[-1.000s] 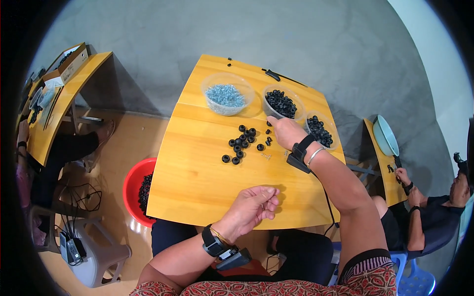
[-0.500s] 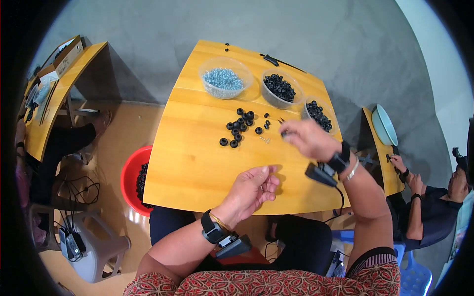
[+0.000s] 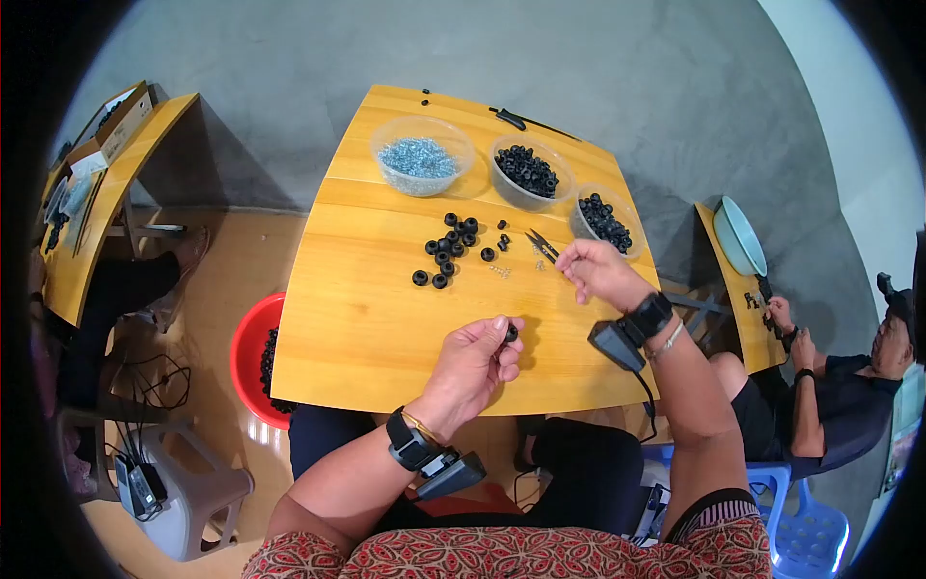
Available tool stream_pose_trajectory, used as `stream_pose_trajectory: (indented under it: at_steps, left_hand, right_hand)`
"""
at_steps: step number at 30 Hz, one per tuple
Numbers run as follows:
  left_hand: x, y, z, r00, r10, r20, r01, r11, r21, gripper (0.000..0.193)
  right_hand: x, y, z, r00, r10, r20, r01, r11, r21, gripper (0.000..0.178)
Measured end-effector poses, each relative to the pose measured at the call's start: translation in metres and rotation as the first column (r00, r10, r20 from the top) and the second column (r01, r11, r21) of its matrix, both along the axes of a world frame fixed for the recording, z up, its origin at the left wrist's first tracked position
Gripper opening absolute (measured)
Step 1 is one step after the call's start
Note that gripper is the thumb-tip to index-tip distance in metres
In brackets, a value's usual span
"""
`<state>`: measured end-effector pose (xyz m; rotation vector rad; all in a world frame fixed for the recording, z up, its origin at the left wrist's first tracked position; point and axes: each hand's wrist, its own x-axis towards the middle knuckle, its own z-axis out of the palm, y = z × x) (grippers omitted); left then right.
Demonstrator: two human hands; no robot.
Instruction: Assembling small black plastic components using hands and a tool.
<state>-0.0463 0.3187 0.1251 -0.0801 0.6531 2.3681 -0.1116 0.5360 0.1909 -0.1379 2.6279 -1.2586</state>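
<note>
My left hand (image 3: 468, 372) is closed above the table's near edge. Its thumb and fingers pinch a black round bead-like part (image 3: 509, 334). To the right, my right hand (image 3: 606, 278) has its fingers curled together; anything inside them is too small or hidden to make out. Beside its fingertips lie black tweezers (image 3: 542, 244), points toward the far left, their near end partly covered by the hand. Several tiny pale pieces (image 3: 500, 273) lie left of them. A loose cluster of black round parts (image 3: 450, 247) with holes sits mid-table, with a few smaller black pieces (image 3: 503, 238) alongside.
Along the wooden table's (image 3: 338, 318) far side stand a clear bowl of bluish transparent pieces (image 3: 417, 159) and two bowls of black parts (image 3: 527, 172) (image 3: 604, 220). A black-handled tool (image 3: 509, 120) lies behind. A red basin (image 3: 243, 359) is at lower left. Another person (image 3: 837, 415) works at right.
A black round part now shows in my left fingertips. My right hand has drawn back to the right, uncovering the tweezers and small pale pieces. The view has shifted slightly.
</note>
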Motion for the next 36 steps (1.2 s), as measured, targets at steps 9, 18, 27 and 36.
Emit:
stream_pose_trajectory:
  at_steps: [9,18,27,36]
  left_hand:
    - [-0.001,-0.004,0.001,0.998,0.037,0.05,-0.044,0.991,0.129,0.024]
    - [-0.004,-0.006,0.0,0.999,0.036,0.034,-0.04,0.991,0.126,0.022]
    - [-0.001,-0.009,0.011,0.998,0.007,-0.058,0.009,0.962,0.272,0.03]
    - [0.002,-0.002,0.01,0.984,-0.028,-0.176,0.075,0.96,0.269,0.021]
  right_hand:
    - [-0.052,-0.022,-0.02,0.968,0.132,-0.212,0.057,0.711,0.701,0.025]
    - [-0.054,-0.028,-0.028,0.952,0.277,-0.133,-0.05,0.568,0.822,0.019]
    - [0.037,-0.027,0.038,0.958,0.046,-0.283,-0.013,0.993,0.118,0.01]
    - [0.112,-0.051,0.023,0.984,-0.168,-0.051,0.109,0.81,-0.576,0.007]
